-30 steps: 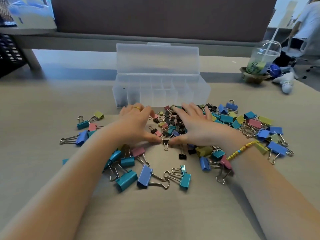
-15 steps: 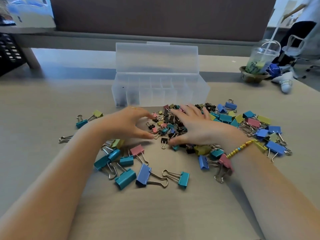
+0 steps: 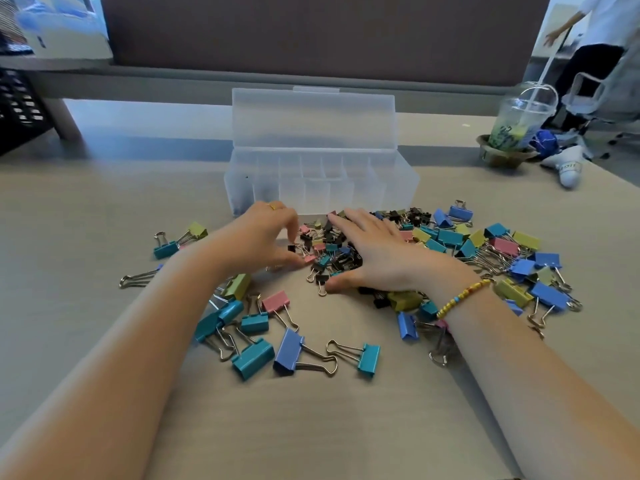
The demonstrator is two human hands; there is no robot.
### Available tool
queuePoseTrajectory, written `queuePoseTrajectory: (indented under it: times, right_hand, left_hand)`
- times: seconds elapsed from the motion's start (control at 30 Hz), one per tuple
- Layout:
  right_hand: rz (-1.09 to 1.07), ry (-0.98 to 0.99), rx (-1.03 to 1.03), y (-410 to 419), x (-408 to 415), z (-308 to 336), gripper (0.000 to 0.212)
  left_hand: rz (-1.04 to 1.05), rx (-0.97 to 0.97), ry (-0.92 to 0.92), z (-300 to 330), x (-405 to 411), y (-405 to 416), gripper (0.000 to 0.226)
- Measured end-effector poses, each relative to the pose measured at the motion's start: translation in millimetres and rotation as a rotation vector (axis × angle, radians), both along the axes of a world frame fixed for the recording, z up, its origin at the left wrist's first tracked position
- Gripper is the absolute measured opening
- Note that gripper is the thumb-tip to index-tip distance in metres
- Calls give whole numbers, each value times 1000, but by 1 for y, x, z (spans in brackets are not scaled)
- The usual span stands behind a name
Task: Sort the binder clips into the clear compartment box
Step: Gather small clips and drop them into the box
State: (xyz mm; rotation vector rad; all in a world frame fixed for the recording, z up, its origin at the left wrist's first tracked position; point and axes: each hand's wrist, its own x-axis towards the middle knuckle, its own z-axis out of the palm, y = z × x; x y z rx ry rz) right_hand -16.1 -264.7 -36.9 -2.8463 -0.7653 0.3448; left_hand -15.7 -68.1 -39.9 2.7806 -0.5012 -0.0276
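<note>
The clear compartment box (image 3: 346, 199) stands mid-table with its lid upright; its left compartments look dark, the others empty. Before it lies a heap of small binder clips (image 3: 332, 251), black, pink, teal and yellow. Larger clips (image 3: 498, 247) in blue, teal, yellow and pink spread to the right, and more large clips (image 3: 252, 355) lie near me. My left hand (image 3: 263, 240) arches over the heap's left edge, thumb and index finger either side of a small black clip (image 3: 292, 248); a grip is not clear. My right hand (image 3: 381, 258) lies flat, fingers spread, on the heap.
A plastic drink cup with a straw (image 3: 523, 123) sits in a holder at the back right, with a white object (image 3: 568, 168) beside it. A person (image 3: 595, 46) stands beyond that corner. A black basket (image 3: 17, 109) is at the far left; a dark partition closes the back.
My left hand has risen from lying flat and moved forward and right to the heap's edge, fingers now curled. My right hand has stayed flat on the small clips, shifting slightly forward.
</note>
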Motion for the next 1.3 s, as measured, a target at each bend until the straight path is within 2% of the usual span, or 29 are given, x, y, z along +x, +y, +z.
queuePoseTrajectory:
  times: [0.13,0.4,0.5,0.63,0.73,0.97,1.2,1.3]
  right_hand:
    - [16,84,115,2,3,5,102]
    - [0,83,129,1,3,7,91]
    - [44,76,78,3,-3,9,98]
    - [69,57,3,13,-2,0,107]
    - [52,48,3,15,4,-4,101]
    - [95,-12,-7,25,6,-6,78]
    - [58,-60,-26,22,6,-3,72]
    - [49,-68,-60,25,9,-1,76]
  left_hand:
    - [-5,-58,152,-1,1,-6,69]
    - [19,-25,105,7,-5,-7,68]
    - [32,15,93,13,-11,-1,69]
    - [28,97,134,11,-15,-3,82]
    - [61,117,142,8,-13,-3,75]
    - [83,9,124,7,-9,2,53]
    - [101,16,83,6,-5,3,38]
    - [134,54,50,6,-5,1,41]
